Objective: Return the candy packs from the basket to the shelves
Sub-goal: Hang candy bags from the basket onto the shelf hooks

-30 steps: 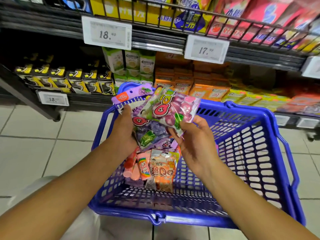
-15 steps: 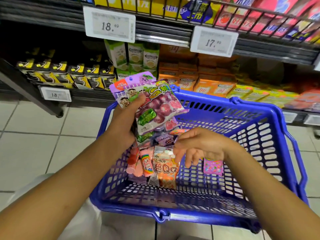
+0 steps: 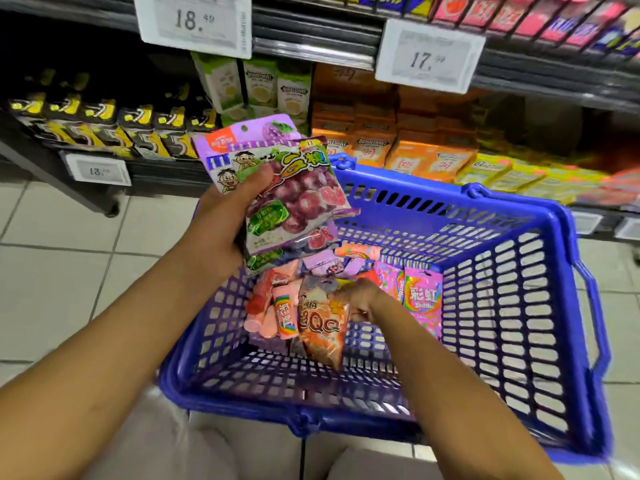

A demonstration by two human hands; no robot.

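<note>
Main risk: the left hand (image 3: 221, 220) carries a fanned stack of grape candy packs (image 3: 294, 202), slick film on film, pinned only by the thumb across the front pack's face and fingers behind. The lower packs stick out below the grip and look likely to slide out and fall back into the blue basket (image 3: 519, 244) if the hand tilts or the thumb eases. Second risk: the right hand (image 3: 360, 299) is down in the pile, wrist bent, fingers buried among the wrappers; whether it has closed on anything I cannot tell. A blind grab there could snag the orange QQ pouch (image 3: 322, 327) just left of it, or the pink Skittles bag (image 3: 422, 299) just right of it, and drag out the wrong item. Left forearm angles up, stack held above the basket's left rim, short of the shelves (image 3: 346, 43) beyond.
</note>
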